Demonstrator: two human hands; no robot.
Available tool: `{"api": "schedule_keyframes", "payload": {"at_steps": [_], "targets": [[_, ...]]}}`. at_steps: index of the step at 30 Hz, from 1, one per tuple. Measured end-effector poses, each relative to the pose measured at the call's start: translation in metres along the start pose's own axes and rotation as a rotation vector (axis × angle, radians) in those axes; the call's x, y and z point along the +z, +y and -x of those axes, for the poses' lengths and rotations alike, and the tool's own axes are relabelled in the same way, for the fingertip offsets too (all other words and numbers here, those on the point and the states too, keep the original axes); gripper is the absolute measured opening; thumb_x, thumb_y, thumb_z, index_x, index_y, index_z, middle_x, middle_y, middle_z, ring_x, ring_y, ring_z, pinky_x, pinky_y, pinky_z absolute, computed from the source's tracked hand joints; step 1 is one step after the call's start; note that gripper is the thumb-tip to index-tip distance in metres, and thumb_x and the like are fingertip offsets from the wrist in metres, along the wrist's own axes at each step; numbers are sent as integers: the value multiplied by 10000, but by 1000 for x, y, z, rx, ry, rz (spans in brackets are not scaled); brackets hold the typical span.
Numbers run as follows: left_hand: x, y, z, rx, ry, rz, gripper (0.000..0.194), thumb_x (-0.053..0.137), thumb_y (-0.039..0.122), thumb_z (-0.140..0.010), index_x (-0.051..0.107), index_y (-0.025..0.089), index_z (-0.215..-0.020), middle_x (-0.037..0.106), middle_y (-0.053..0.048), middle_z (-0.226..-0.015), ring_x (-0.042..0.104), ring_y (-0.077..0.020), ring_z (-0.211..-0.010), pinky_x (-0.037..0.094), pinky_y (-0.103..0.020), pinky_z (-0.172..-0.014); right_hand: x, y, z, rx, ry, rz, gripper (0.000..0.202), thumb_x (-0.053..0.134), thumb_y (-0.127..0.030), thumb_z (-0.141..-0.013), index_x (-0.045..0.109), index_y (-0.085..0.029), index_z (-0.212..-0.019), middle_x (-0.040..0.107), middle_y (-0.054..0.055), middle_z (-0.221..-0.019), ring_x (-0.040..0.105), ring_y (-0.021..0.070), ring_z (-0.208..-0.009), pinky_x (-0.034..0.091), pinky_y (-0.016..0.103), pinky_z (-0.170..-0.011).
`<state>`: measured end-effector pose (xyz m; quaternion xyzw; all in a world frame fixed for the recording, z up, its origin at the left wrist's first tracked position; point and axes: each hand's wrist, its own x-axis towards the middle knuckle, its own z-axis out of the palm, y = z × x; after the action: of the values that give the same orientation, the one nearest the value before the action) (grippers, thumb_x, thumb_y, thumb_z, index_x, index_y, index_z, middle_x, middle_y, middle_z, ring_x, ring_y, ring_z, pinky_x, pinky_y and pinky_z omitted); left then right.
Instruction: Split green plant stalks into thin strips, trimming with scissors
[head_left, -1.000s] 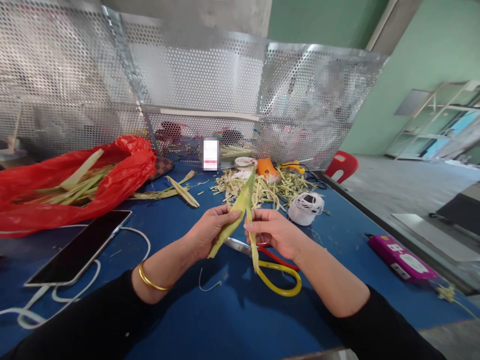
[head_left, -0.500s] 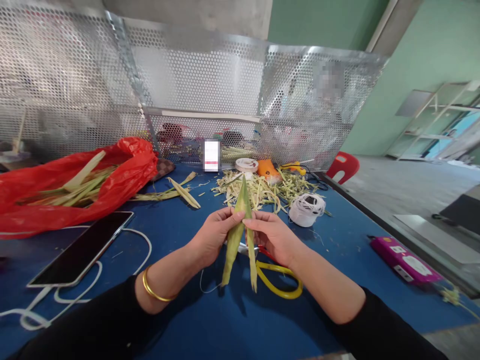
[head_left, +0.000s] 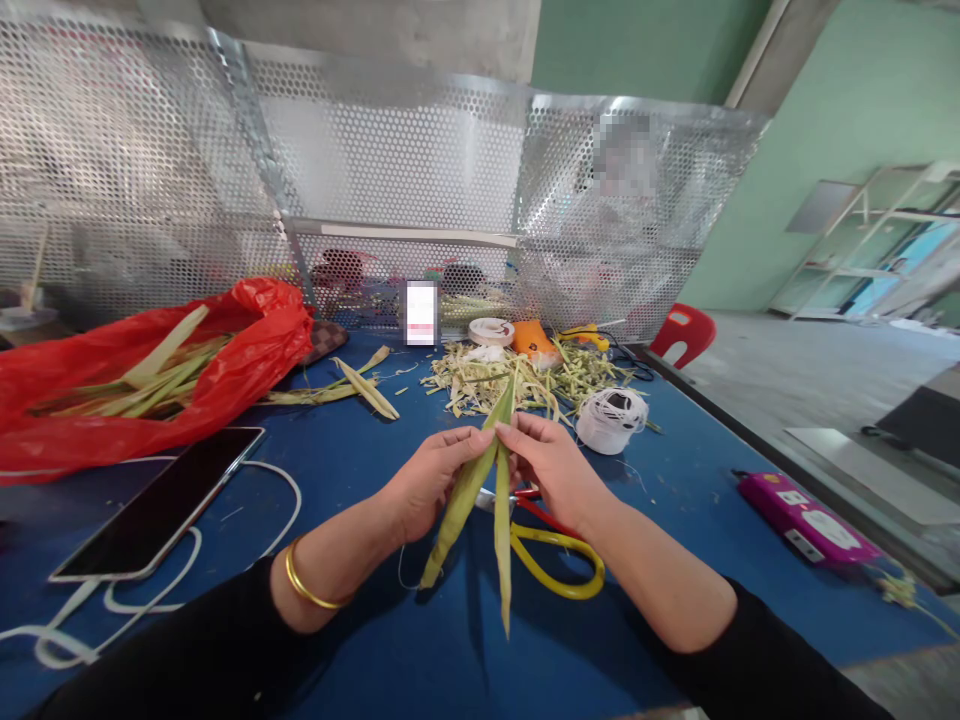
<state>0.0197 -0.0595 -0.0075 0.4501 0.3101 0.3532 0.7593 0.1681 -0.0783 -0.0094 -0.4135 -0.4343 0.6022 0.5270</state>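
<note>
Between my hands is a green-yellow husk leaf (head_left: 466, 492), its tip pointing away and its lower part divided into two strips. My left hand (head_left: 436, 475) pinches the wider strip near the middle. With thumb and fingers pressed together, my right hand (head_left: 546, 465) holds the narrower strip (head_left: 503, 545) where the two meet. Beneath my hands lie scissors with yellow and red handles (head_left: 562, 570), their blades partly covered. A ball of white string (head_left: 613, 420) stands beyond my right hand.
A red plastic bag (head_left: 262, 345) of husks, a tablet (head_left: 161, 505) with a white cable and loose husks (head_left: 367, 388) lie left. Behind are shredded husks (head_left: 480, 385), a tape roll (head_left: 491, 331) and a lit phone (head_left: 421, 313). A purple box (head_left: 806, 520) sits right.
The strips have spread further apart at their lower ends. The leaf's tip has shifted right and tilted, and the narrower strip hangs lower. Both hands keep their hold.
</note>
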Motion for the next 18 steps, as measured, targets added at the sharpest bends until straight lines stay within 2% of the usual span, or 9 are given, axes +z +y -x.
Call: {"api": "schedule_keyframes", "payload": {"at_steps": [3,9,14,18], "targets": [[1,0,0,32,8,-5,291,699,420,-722,561,164,-706,645,-25,-631,602,-149,-553,473,-266,-553,1,1,1,37,-21,27,316,746,-418,-672,553,-171,-632,504,-67,-461,473,67,-399,408,179,-402],[2,0,-1,49,82,18,308,731,387,-698,530,159,-646,556,29,-558,512,-82,-500,379,-199,-511,1,0,2,71,-85,-104,212,742,-331,-696,632,-152,-723,517,-55,-536,454,48,-430,382,158,-408],[0,5,-3,57,166,69,272,744,310,-678,530,156,-614,500,54,-522,416,-48,-467,326,-178,-484,-1,-5,6,68,-118,-186,219,723,-288,-719,585,-147,-623,514,-40,-526,431,52,-435,380,171,-425],[0,5,-2,39,122,16,266,724,341,-693,542,159,-625,526,34,-548,452,-71,-499,342,-199,-515,0,-6,6,72,-123,-177,234,717,-327,-721,601,-146,-627,518,-32,-514,444,62,-436,381,180,-427]]}}
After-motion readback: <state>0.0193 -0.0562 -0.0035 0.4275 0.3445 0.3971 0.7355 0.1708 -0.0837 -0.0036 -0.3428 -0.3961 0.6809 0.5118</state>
